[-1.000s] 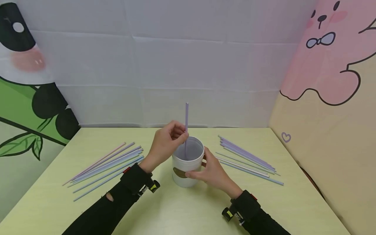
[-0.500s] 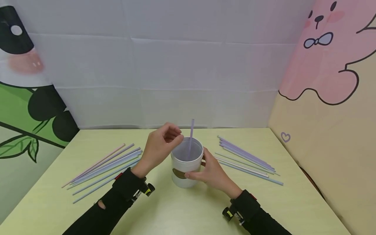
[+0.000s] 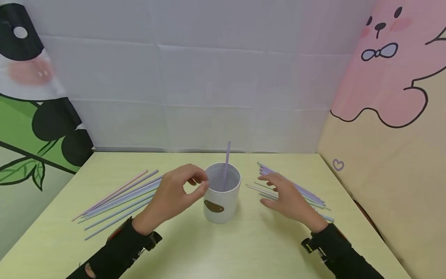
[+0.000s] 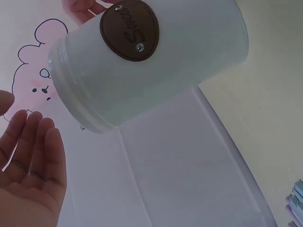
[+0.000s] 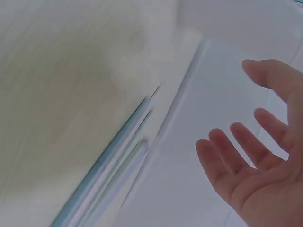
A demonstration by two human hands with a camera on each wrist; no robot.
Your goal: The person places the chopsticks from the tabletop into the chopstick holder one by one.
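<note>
A white cup with a brown oval label stands at the table's middle, and one purple straw leans inside it. My left hand hovers just left of the cup, fingers loosely curled and holding nothing. My right hand is spread open over the right bunch of straws, which also shows in the right wrist view as the straw bunch. The left wrist view shows my left fingers relaxed beside the cup.
A second bunch of straws lies fanned out on the left of the pale green table. Printed cloth walls close in the back and both sides.
My left hand let go of the purple straw, which now stands in the cup, and drew back left. My right hand left the cup and moved right over the straws.
</note>
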